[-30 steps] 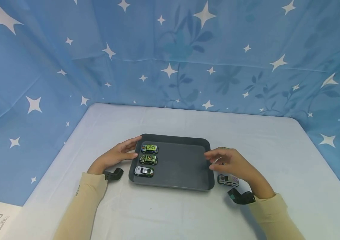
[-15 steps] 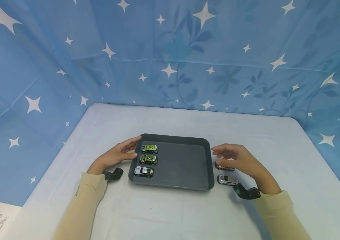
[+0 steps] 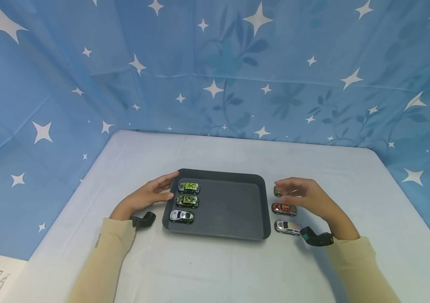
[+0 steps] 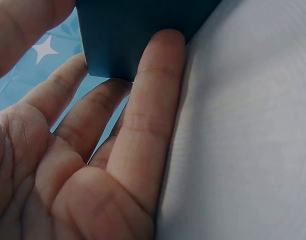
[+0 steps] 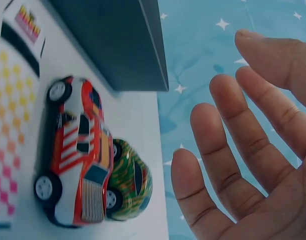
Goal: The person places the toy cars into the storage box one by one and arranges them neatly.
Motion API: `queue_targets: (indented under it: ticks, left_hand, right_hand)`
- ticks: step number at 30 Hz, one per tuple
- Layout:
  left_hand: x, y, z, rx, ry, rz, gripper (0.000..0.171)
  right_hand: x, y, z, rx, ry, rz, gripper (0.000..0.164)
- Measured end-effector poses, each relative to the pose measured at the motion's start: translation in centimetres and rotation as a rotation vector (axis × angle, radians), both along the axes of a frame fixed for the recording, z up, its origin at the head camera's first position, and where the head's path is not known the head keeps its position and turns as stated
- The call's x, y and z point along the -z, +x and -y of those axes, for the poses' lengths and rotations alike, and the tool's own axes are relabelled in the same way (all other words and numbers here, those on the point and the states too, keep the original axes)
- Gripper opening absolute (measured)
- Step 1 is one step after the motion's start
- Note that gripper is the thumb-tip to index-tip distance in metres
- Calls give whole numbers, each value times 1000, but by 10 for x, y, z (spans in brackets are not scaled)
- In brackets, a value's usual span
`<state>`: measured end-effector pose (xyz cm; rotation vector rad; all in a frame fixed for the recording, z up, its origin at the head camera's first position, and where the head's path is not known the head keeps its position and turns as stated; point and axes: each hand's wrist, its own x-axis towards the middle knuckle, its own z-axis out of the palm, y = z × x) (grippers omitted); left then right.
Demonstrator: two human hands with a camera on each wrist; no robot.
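Green-camouflage rounded toy car (image 3: 277, 192) is now showing under the right hand's fingertips. Over the last second the right hand (image 3: 309, 194) has been shifting off the dark-grey rectangular plastic tray (image 3: 230, 210), uncovering the red-and-white striped toy car (image 3: 284, 209). For the work, focus is probably moving to the green one (my read, not certain). Tray contents are staying put: yellow-green patterned car (image 3: 189, 188), dark-green patterned car (image 3: 187, 202), white-and-silver car (image 3: 182, 216), lining up along the left side.

Hands: right is holding nothing, fingers loosely extended, apart from the green car in the right wrist view. Left hand (image 3: 144, 196) isn't clenching; extended fingers are resting against the tray's left edge.

Position: green car is sitting on the white surface (image 3: 215, 269) right of the tray, far from the left hand, beyond the striped car; white checkered toy car (image 3: 287, 227) is lying nearest the person.
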<state>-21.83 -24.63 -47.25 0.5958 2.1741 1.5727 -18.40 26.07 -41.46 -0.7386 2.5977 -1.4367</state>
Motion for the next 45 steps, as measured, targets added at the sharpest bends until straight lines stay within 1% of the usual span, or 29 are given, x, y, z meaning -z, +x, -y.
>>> queue_targets:
  ticks: [3, 9, 16, 21, 25, 30, 40, 45]
  left_hand:
    - [0, 0, 0, 0, 2, 3, 77]
    - [0, -1, 0, -4, 6, 5, 77]
    - [-1, -1, 0, -10, 11, 23, 78]
    - [1, -2, 0, -2, 8, 11, 78]
    - [0, -1, 0, 0, 6, 11, 78]
    - [0, 0, 1, 6, 10, 8, 78]
    - [1, 0, 0, 3, 9, 14, 77]
    - [1, 0, 0, 6, 10, 12, 78]
  right_hand:
    - [0, -2, -3, 4, -3, -10, 37]
    - [0, -8, -8, 40, 27, -13, 38]
    - [1, -11, -13, 80, 76, 30, 39]
    - [4, -14, -16, 107, 103, 62, 40]
    - [7, -17, -19, 128, 126, 78, 39]
    - [10, -22, -21, 131, 151, 87, 40]
    - [17, -30, -26, 124, 177, 162, 42]
    - [19, -33, -26, 128, 190, 180, 42]
